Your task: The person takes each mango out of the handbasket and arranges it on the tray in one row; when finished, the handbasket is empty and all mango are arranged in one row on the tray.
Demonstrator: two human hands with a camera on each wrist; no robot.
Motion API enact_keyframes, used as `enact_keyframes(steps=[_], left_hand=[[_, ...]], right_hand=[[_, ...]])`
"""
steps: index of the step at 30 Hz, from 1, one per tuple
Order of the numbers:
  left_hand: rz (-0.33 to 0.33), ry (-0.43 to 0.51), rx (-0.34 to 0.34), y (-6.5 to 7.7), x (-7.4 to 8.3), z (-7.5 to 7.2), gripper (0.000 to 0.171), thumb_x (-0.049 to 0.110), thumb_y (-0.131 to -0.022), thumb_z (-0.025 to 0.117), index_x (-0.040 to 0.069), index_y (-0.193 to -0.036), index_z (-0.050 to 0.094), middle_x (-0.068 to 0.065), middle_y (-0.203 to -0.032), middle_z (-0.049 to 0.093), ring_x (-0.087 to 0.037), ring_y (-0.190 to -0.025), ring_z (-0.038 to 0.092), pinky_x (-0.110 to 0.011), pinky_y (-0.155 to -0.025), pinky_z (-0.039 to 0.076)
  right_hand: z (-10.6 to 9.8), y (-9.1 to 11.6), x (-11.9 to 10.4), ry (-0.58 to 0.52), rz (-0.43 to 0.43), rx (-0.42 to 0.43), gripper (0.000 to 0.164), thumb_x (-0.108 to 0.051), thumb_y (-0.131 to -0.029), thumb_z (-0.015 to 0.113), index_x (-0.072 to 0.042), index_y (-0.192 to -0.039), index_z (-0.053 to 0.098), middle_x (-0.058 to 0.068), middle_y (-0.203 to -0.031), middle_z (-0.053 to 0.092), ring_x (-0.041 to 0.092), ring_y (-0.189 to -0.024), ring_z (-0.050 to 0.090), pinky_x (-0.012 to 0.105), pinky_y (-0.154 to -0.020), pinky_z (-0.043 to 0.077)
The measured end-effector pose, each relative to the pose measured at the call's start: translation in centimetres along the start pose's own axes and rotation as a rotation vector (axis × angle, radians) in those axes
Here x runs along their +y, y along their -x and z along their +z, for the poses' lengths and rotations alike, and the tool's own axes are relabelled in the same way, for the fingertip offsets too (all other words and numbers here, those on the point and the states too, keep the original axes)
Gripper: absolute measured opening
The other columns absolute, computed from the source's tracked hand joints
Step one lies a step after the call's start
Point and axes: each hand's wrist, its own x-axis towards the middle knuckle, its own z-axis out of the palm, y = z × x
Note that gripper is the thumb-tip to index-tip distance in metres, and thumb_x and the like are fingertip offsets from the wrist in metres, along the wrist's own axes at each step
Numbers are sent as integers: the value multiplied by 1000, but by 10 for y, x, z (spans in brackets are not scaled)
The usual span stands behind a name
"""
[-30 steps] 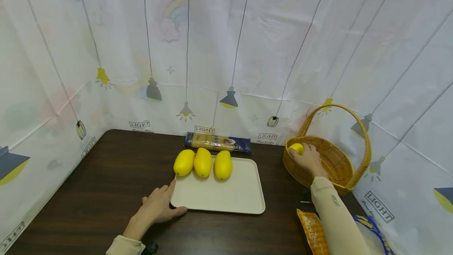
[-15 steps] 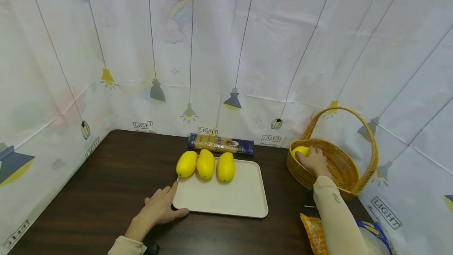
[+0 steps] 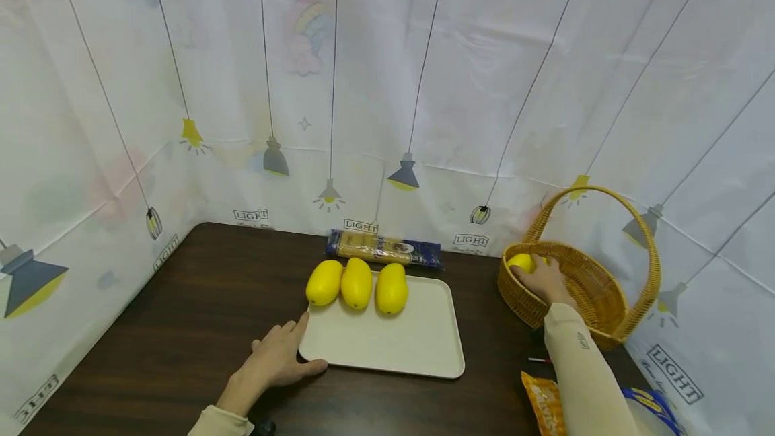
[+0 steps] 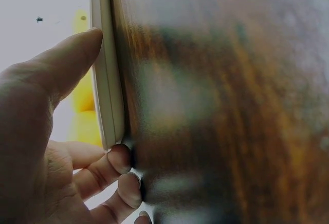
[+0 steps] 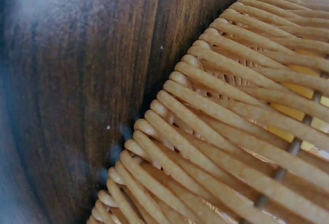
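Observation:
My left hand rests at the front left corner of a cream tray, thumb at the front edge and fingertips at the left side. In the left wrist view, the thumb lies against the tray rim. Three yellow mangoes lie side by side along the back of the tray. Inside the wicker basket, my right hand grips another yellow mango, fingers over it. The right wrist view holds the basket's weave close up, with yellow in the gaps; the hand is hidden there.
A long pasta packet lies behind the tray by the printed curtain. At the front right are an orange packet and a blue and white bag, partly under the right sleeve. The basket's tall handle arches up.
The whole scene has shifted slightly right and down in the head view. My right hand and the mango sit a little lower in the basket. The left hand has kept its place at the tray.

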Motion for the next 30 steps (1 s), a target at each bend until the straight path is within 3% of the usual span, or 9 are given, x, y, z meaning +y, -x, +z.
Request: enact_keyframes(steps=[6,13,30], left_hand=[[3,6,8,0,0,1,111,69,-76,74,10,-159,30,-18,-147,53,-41,-126,53,-79,-92,38],[-1,6,12,0,-2,3,111,69,-76,74,10,-159,30,-17,-146,53,-40,-126,54,-79,-92,37],[0,4,-3,1,-1,1,111,71,-77,72,10,-159,29,-18,-148,51,-41,-128,52,-78,-93,37]], right_hand=[[0,-3,-2,-13,-22,-6,87,-53,-100,45,9,-154,19,49,-151,4,67,-139,14,74,-105,35],[1,-5,-5,20,-75,-8,74,-43,-100,50,8,-150,30,52,-148,16,66,-139,15,74,-107,32],[-17,13,2,44,-106,13,80,-44,-98,58,11,-149,33,49,-151,14,66,-138,17,73,-106,34]])
